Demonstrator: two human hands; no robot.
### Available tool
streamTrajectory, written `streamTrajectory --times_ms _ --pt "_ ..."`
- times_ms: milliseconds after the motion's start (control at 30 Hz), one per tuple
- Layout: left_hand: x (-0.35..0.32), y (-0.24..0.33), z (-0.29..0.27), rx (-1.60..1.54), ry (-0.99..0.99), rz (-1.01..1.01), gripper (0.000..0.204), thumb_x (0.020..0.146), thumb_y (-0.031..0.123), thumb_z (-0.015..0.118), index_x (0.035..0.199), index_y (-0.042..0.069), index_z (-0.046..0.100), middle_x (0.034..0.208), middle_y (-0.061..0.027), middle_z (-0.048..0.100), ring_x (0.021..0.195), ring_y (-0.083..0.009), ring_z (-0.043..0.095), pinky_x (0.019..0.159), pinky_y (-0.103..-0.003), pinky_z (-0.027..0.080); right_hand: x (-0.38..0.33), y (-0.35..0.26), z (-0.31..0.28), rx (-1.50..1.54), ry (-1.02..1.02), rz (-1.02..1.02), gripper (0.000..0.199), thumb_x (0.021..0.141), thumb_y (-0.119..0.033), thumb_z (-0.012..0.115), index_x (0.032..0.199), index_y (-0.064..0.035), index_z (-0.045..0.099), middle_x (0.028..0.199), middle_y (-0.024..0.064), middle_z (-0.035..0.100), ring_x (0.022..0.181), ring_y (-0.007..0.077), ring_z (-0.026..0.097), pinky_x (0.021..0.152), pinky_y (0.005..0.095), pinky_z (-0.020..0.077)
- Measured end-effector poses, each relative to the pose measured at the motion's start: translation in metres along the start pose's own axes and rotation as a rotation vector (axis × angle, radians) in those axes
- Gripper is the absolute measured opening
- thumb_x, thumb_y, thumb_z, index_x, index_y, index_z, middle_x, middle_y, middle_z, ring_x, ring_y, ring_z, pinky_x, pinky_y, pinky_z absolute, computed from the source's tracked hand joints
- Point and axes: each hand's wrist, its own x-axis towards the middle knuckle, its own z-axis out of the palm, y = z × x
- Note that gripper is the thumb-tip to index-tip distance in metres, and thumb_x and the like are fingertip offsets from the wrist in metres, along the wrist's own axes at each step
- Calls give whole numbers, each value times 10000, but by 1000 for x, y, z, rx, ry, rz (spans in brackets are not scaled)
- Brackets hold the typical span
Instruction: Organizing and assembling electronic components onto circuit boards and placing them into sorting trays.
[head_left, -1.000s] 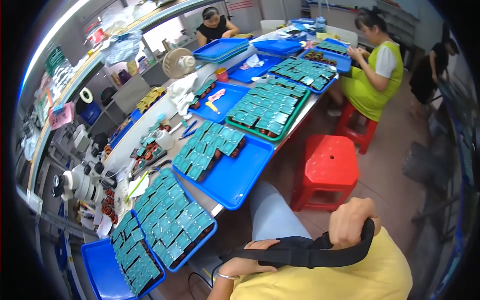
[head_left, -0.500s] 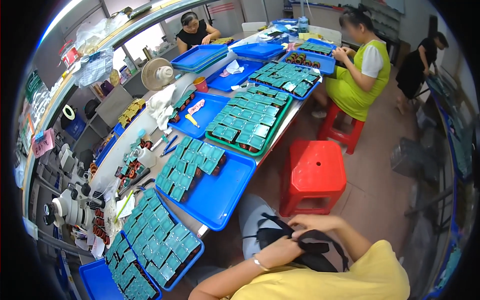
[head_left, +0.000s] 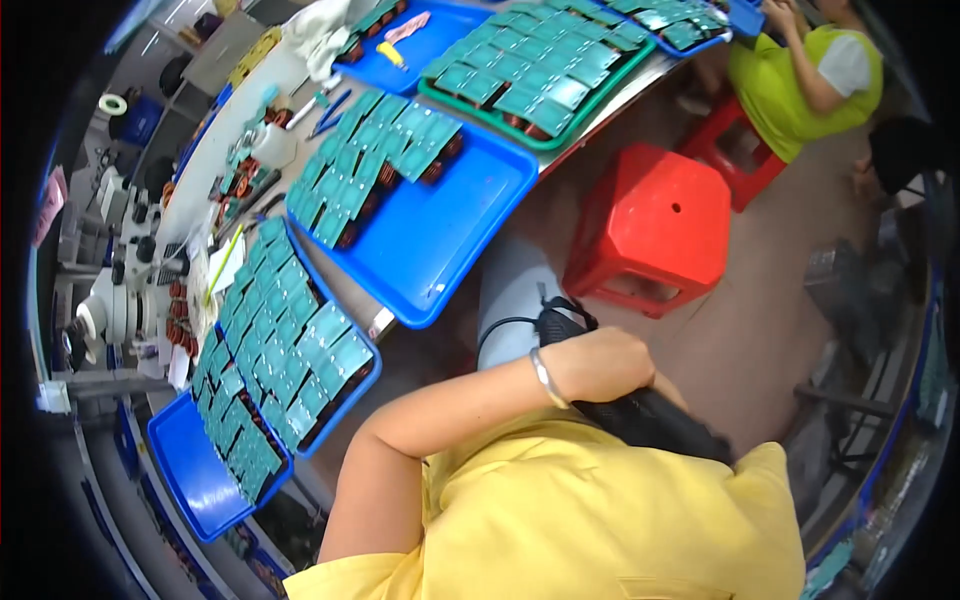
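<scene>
Across my lap lies a black fabric thing with straps [head_left: 650, 425], partly mesh; its exact kind is unclear. My left hand [head_left: 605, 362], with a silver bracelet at the wrist, is closed over its upper side. Whatever those fingers hold is hidden beneath the hand. Of my right hand [head_left: 672, 392], only a sliver shows behind the left one, and its fingers are out of sight. A thin black cord [head_left: 500, 324] loops over my grey trouser leg beside the black thing.
Blue trays [head_left: 430, 285] and a green tray [head_left: 555, 142] of green circuit boards line the bench at left. A red stool [head_left: 660, 215] stands ahead. A co-worker in a lime top [head_left: 810, 95] sits beyond. Microscopes [head_left: 95, 315] stand far left.
The view has tilted downward, so the bench and stool sit higher. My left hand has moved across in front of my right hand, which is now mostly hidden; the straps lie lower.
</scene>
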Motion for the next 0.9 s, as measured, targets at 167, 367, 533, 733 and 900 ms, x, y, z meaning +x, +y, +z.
streamTrajectory --times_ms 167,367,533,733,900 --pt "-7 18 -72 -65 -309 -195 154 736 153 600 840 40 619 781 -124 625 776 -313 597 679 -386 472 7 -44 20 -282 -6 -204 360 878 -353 509 997 -20 582 876 26 603 790 114 547 689 272 452" --pt "-68 39 -24 -794 274 -111 164 819 152 565 918 22 571 879 -109 600 853 -246 563 724 -343 445 32 -93 74 -642 -128 -527 373 877 -348 512 983 1 593 880 37 612 802 116 546 706 283 449" --pt "-196 57 60 -1098 568 -465 168 869 141 529 952 19 607 955 -74 608 928 -171 559 820 -290 429 68 -99 103 -873 -199 -684 390 876 -315 511 980 55 577 816 99 630 778 151 556 732 304 443" --pt "-245 96 112 -1077 721 -935 229 849 135 548 1031 1 584 1018 -82 592 940 -173 547 845 -294 422 62 -117 131 -1065 -42 -851 373 867 -309 520 887 58 582 699 175 582 667 187 555 654 334 433" --pt "-246 88 145 -1221 972 -1300 330 891 277 484 869 -34 590 796 -81 615 731 -139 567 685 -252 447 58 -125 178 -1125 -238 -771 350 862 -279 523 872 67 574 696 217 583 650 268 595 623 351 436"
